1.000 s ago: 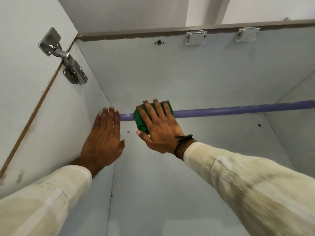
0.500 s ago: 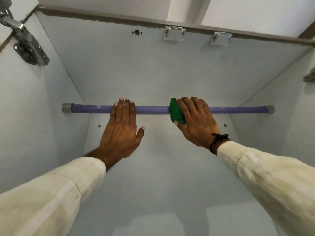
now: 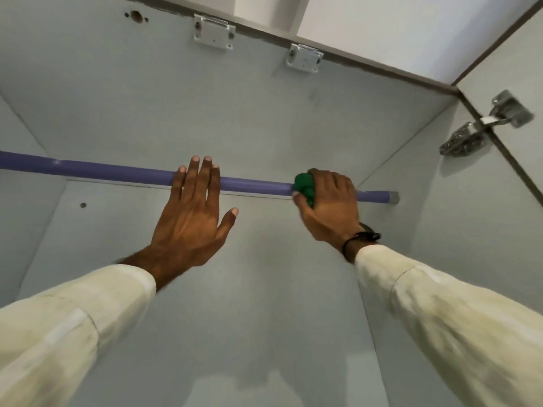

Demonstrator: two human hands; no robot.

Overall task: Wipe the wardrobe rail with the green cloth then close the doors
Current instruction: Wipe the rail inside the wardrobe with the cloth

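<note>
The right hand [image 3: 329,201] has run the green cloth [image 3: 304,186] along the purple wardrobe rail [image 3: 117,173] from its left end almost to the right-hand bracket [image 3: 393,198] in about a second. It is wrapped tight around the bunched cloth, which is pressed against the rail. The left hand [image 3: 191,212] has shifted along too; it lies flat and spread, fingers [image 3: 195,171] draped over the bar near its middle, holding nothing. Only a short stretch of rail shows between cloth and bracket, so I'd judge this pass nearly complete. The doors stand open, a steel hinge [image 3: 482,124] showing at the right, so closing them remains to be done.
</note>
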